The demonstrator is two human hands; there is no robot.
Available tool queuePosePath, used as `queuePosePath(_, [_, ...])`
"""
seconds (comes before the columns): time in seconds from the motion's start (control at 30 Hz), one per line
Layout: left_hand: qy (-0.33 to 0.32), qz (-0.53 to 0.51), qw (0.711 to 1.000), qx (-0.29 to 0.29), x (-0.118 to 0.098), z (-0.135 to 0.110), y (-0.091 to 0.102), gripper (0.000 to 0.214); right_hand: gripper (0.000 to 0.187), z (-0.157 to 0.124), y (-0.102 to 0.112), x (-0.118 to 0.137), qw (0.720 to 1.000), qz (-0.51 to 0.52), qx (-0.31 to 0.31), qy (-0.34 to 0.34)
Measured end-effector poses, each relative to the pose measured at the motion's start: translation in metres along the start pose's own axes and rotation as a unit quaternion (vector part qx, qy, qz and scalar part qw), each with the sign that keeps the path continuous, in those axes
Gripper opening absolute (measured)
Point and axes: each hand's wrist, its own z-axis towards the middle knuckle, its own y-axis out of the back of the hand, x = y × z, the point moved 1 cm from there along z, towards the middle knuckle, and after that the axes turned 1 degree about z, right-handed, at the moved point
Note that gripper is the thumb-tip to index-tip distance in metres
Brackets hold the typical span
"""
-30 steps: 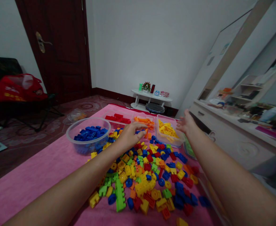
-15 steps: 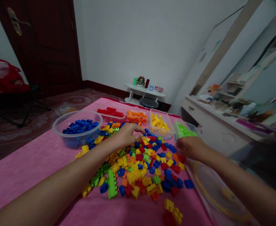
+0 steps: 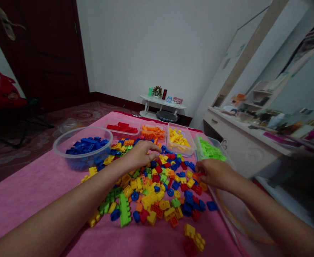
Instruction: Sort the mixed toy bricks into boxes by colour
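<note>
My left hand (image 3: 139,153) hovers over the far part of a pile of mixed plastic building bricks (image 3: 151,200), thumb and index finger apart with nothing visible between them. At the pile's right edge, my right hand (image 3: 215,174) is closed, fingertips pinching a red brick (image 3: 201,174). Just beyond that hand is a clear box of green bricks (image 3: 212,149). Clear boxes of yellow bricks (image 3: 178,138), orange bricks (image 3: 153,132) and red bricks (image 3: 122,127) line the far side. A round clear tub (image 3: 83,157) holding blue bricks stands at the left.
A pink cloth (image 3: 39,189) covers the table. Beside my right forearm lies a clear plastic lid or container (image 3: 232,214). Farther off are a white low table (image 3: 162,101), a cluttered dresser (image 3: 242,142) and a dark door (image 3: 44,53).
My right hand has come slightly down from the green box, and the red brick at its fingertips shows more clearly. My left hand stays over the pile. The view has shifted slightly.
</note>
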Motion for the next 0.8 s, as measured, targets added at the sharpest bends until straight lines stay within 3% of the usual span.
queuePosePath(0.13, [-0.008,-0.005,1.000,-0.002,0.000,0.000,0.000,0.027,0.013,-0.015,-0.009,0.018,0.997,-0.012,0.061,0.049])
queuePosePath(0.27, [-0.008,-0.014,1.000,0.001,-0.002,-0.001,-0.001,0.026,0.015,-0.014,-0.020,0.023,0.999,-0.023,0.014,0.044])
queuePosePath(0.37, [0.012,-0.070,0.997,0.010,-0.004,-0.001,-0.005,0.026,0.011,-0.005,-0.009,0.028,0.999,0.023,-0.020,0.037])
queuePosePath(0.43, [0.039,-0.163,0.986,0.022,-0.007,-0.002,-0.009,0.033,0.011,0.001,0.005,0.038,0.994,0.080,-0.057,0.051])
queuePosePath(0.53, [0.115,-0.371,0.920,0.046,-0.016,-0.004,-0.012,0.049,0.011,0.009,0.024,0.065,0.965,0.184,-0.155,0.104])
queuePosePath(0.6, [0.169,-0.505,0.842,0.087,-0.023,-0.006,-0.012,0.053,0.016,0.011,0.032,0.081,0.924,0.268,-0.229,0.146])
queuePosePath(0.7, [0.227,-0.623,0.739,0.123,-0.026,-0.007,-0.009,0.045,0.044,0.006,0.037,0.089,0.871,0.367,-0.281,0.165])
queuePosePath(0.8, [0.288,-0.654,0.696,0.069,-0.019,-0.005,-0.006,0.023,0.050,-0.019,0.031,0.080,0.869,0.371,-0.299,0.135])
